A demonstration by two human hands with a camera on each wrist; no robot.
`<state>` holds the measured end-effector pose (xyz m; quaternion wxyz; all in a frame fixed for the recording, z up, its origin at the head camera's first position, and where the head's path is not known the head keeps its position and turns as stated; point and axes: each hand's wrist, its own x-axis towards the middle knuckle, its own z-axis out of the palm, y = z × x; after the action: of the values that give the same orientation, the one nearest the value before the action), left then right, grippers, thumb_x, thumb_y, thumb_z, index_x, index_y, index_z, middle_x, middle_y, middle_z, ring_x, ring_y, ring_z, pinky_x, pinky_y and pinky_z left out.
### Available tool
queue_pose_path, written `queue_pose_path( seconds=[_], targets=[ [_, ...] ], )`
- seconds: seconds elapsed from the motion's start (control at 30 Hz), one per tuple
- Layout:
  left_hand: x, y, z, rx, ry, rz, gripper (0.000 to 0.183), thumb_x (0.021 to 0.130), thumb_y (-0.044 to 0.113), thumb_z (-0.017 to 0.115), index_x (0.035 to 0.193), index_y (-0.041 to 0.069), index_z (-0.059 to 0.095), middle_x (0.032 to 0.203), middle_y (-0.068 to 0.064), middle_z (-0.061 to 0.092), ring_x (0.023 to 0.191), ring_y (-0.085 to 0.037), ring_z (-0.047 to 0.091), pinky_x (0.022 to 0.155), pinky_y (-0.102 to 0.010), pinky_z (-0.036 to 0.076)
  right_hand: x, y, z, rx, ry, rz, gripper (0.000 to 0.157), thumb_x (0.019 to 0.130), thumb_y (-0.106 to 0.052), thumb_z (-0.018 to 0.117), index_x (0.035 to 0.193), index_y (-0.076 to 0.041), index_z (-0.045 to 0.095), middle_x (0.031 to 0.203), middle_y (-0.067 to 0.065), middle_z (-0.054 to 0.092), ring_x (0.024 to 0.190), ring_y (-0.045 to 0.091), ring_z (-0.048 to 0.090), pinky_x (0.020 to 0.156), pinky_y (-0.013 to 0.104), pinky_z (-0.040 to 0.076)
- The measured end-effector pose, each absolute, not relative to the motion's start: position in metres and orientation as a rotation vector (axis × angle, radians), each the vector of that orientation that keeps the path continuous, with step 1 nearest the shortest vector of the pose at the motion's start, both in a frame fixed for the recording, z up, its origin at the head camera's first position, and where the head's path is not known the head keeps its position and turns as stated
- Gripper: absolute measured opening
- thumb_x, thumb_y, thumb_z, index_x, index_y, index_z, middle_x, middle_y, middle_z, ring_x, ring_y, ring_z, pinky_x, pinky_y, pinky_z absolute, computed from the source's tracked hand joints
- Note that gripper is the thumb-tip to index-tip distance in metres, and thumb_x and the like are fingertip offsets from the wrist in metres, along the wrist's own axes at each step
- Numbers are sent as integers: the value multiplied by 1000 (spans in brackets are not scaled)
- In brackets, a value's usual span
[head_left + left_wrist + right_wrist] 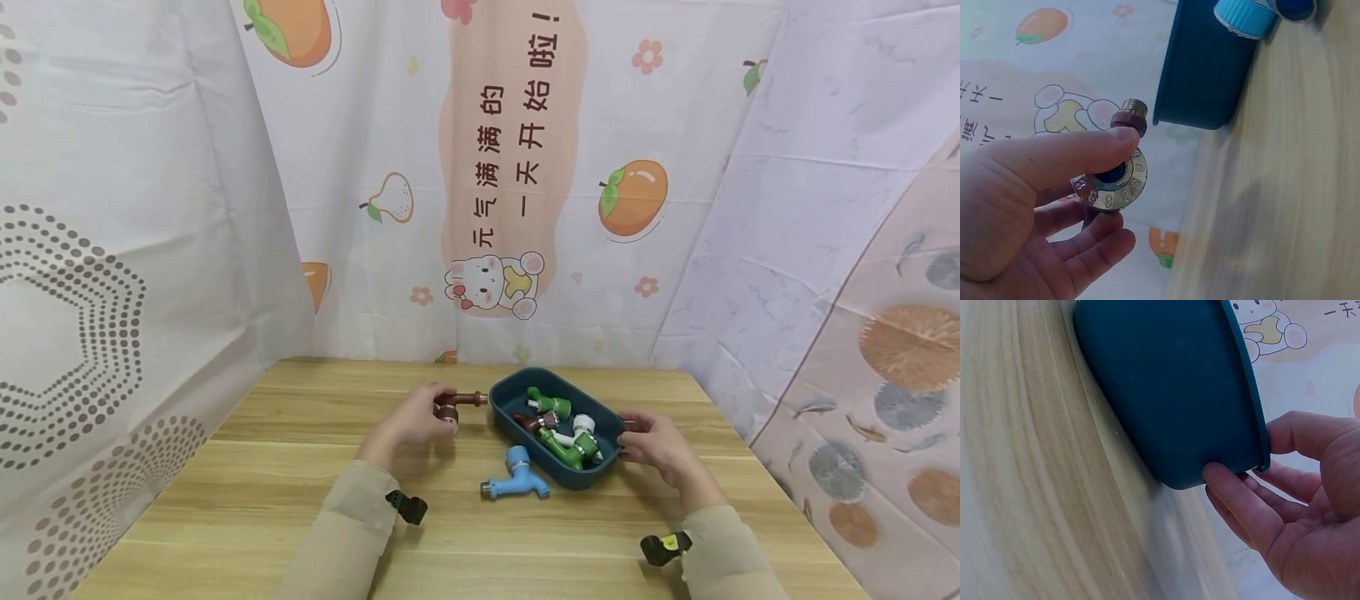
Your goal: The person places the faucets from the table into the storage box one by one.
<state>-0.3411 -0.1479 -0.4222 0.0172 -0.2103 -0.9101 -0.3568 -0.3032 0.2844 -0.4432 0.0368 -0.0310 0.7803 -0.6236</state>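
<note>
My left hand (408,419) holds a brown tap (470,399) just left of the basin, its threaded brass end pointing right. In the left wrist view, the thumb presses against the round metal collar of that tap (1124,190), and the fingers curl behind it. My right hand (660,446) grips the right end of a dark teal basin (572,477). In the right wrist view, the thumb lies at the basin's rim and a fingertip on the outer wall (1172,406). Inside lie green taps (553,406), a brown tap (534,422) and a white tap (584,425).
A light blue tap (517,479) lies on the wooden table (450,542) in front of the basin. Patterned curtains (360,275) hang behind the table and at both sides. A black camera sits on each wrist.
</note>
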Motion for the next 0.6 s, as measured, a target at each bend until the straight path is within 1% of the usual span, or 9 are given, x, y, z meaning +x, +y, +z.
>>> queue_pose_path(
  seconds=[0.17,0.47,0.6],
  targets=[
    [-340,-148,-417,-653,-2810,-1116,64,79,13,83,139,7,60,120,-4,59,99,-19,56,88,-38,49,-303,284,-443,-96,2400,-1908,56,92,10,60,143,18,40,133,39,48,110,36,62,84,44,58],
    [-336,-147,-406,-677,-2758,-1095,67,78,14,86,139,4,60,125,-8,58,104,-21,57,91,-40,49,-303,285,-442,-116,2405,-1903,56,92,9,60,143,19,38,133,40,47,109,35,62,83,44,59],
    [-335,-147,-402,-663,-2745,-1110,68,77,14,88,139,5,61,128,-7,57,106,-22,57,91,-41,49,-302,284,-442,-113,2401,-1909,56,92,10,60,143,20,38,132,39,48,108,34,63,83,44,59]
  ],
)
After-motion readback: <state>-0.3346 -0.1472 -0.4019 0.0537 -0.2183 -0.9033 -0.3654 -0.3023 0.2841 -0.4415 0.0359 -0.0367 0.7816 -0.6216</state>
